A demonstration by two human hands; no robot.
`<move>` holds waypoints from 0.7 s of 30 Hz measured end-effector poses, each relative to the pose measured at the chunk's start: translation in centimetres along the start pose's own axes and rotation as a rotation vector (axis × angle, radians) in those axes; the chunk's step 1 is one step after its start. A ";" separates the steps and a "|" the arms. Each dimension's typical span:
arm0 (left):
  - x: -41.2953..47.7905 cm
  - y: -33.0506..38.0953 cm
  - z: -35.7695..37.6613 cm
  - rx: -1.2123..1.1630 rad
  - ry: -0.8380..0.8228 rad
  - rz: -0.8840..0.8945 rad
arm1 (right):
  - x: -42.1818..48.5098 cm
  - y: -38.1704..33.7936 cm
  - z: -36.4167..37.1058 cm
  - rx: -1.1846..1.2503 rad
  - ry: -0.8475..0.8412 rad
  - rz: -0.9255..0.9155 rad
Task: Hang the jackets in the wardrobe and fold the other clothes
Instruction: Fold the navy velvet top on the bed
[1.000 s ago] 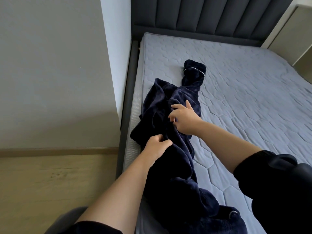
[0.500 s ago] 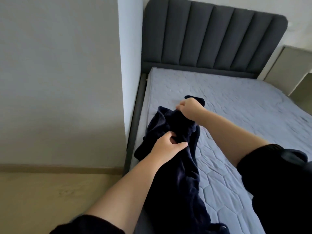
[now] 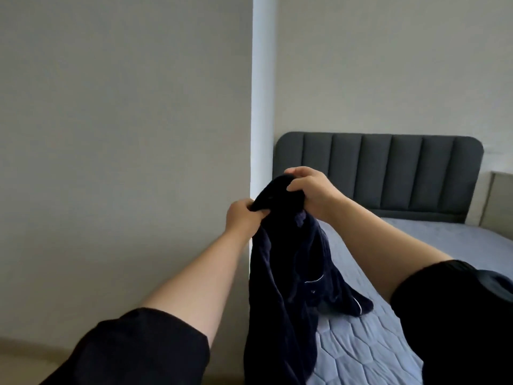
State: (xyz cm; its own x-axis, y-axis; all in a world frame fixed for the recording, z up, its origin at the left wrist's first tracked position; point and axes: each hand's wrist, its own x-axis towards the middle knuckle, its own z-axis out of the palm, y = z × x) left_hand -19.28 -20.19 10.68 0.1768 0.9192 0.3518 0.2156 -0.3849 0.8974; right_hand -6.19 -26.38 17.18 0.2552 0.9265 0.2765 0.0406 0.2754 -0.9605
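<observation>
A dark navy garment of soft, fleecy cloth point(image 3: 288, 273) is hanging in the air at the near left edge of the bed, bunched at its top between the two hands. Thin white piping is showing along two of its edges, one line near the middle of the hanging folds and one on a flap lower to the right. The cloth is falling in deep, loose folds. The bunching makes it hard to tell what kind of garment it is.

Its long axis is running close to vertical: the gathered top is pointing up toward the hands and the bulk is dropping straight down and out past the bottom of the view. The piped flap is spreading off to the right over the grey-blue quilted mattress point(image 3: 388, 345) — possibly brushing it, though the contact is not clear.

The left hand point(image 3: 243, 218) is gripping the lower left part of the bunch, fingers curled tight round the cloth. The right hand point(image 3: 311, 191) is sitting slightly higher and just beside it, fingers and thumb pinching the topmost fold. Both forearms are bare, with black sleeves pushed up.

Behind the hands a dark grey padded headboard with vertical channels point(image 3: 405, 173) is standing against a pale wall, and a white wall corner point(image 3: 262, 107) is rising just left of it.
</observation>
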 end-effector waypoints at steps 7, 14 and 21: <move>3.2 9.2 -14.6 0.066 0.513 0.108 | 0.1 -5.7 8.8 -0.786 0.186 -0.437; 0.0 14.5 -28.6 0.802 0.692 0.384 | -0.1 -12.7 18.8 -0.778 0.226 -0.541; -7.1 14.8 -41.3 1.814 0.600 0.138 | -1.8 -13.2 26.8 -1.029 0.104 -0.721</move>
State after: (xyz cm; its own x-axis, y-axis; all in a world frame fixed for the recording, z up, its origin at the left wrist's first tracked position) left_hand -57.04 -28.98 32.44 0.0574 0.6302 0.7743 0.8985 0.3055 -0.3152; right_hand -33.02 -24.80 30.28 -0.0655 0.6115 0.7885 0.9221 0.3391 -0.1863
